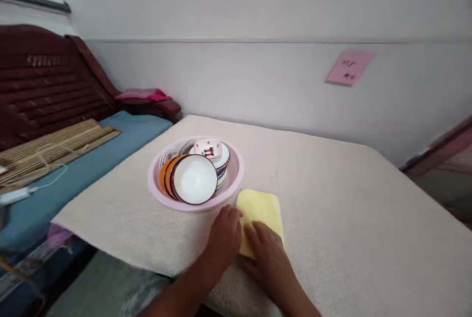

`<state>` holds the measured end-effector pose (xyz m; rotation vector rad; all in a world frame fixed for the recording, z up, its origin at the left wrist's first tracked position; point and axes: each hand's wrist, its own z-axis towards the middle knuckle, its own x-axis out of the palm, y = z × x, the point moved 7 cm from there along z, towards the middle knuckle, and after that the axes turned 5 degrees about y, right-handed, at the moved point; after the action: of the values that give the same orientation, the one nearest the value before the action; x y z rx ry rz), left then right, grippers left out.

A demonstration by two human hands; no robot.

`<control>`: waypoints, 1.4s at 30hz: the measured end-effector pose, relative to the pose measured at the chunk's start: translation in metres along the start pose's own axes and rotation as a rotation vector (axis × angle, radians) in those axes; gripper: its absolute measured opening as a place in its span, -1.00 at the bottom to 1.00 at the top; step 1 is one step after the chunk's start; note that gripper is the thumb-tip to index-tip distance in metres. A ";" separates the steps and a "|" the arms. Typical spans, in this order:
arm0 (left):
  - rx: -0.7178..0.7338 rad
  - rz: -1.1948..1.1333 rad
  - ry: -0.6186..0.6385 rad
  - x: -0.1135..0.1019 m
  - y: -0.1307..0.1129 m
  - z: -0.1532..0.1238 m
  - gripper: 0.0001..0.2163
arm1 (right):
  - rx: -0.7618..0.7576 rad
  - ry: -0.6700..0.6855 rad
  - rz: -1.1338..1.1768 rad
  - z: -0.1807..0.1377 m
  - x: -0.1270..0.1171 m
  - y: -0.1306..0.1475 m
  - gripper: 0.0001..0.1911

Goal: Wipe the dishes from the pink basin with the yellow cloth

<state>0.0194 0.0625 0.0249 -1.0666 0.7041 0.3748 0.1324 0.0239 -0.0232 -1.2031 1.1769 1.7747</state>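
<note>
A folded yellow cloth (pixel 260 204) lies flat on the cream table cover, in front of me. My left hand (pixel 224 232) is at the cloth's left edge, its fingers curled and pinching there. Over the lower right part of the cloth rests my right hand (pixel 268 254), fingers apart and flat on the fabric. Just beyond my left hand stands a pink basin (pixel 155 190) with dishes in it. A white bowl with a dark rim (pixel 195 179) leans in front of several orange bowls (pixel 164 177). A pink patterned bowl (pixel 208 149) sits on stacked white dishes.
The cream cover (pixel 350 218) spreads over the table up to the white wall. At the left is a dark red wooden bench (pixel 47 81) with a blue seat cover (pixel 136 128), a rolled bamboo mat (pixel 59 147) and a white power strip (pixel 16 195). A pink paper (pixel 350 67) hangs on the wall.
</note>
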 end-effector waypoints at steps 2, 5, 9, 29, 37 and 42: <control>0.022 -0.012 0.002 -0.004 -0.002 -0.004 -0.81 | -0.030 -0.022 -0.021 0.000 -0.002 -0.003 -0.36; 0.030 -0.073 0.017 -0.009 -0.005 -0.010 -0.82 | -0.031 -0.046 -0.027 0.003 -0.004 -0.008 -0.39; -0.043 -0.225 0.037 -0.018 -0.007 -0.023 -0.82 | 0.082 -0.068 0.068 0.013 -0.009 -0.019 -0.45; -0.477 0.416 -0.153 -0.196 0.025 -0.006 -0.70 | 0.952 -0.461 1.475 -0.033 -0.034 -0.087 -0.48; -0.667 0.752 0.060 -0.193 0.026 0.018 -0.68 | 0.872 -0.384 1.365 -0.028 -0.035 -0.079 -0.58; -0.666 0.779 0.092 -0.193 0.021 0.030 -0.76 | 0.830 -0.399 1.261 -0.024 -0.036 -0.076 -0.65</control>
<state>-0.1231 0.1085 0.1521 -1.4033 1.1085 1.3035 0.2197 0.0273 -0.0160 0.5259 2.2880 1.7415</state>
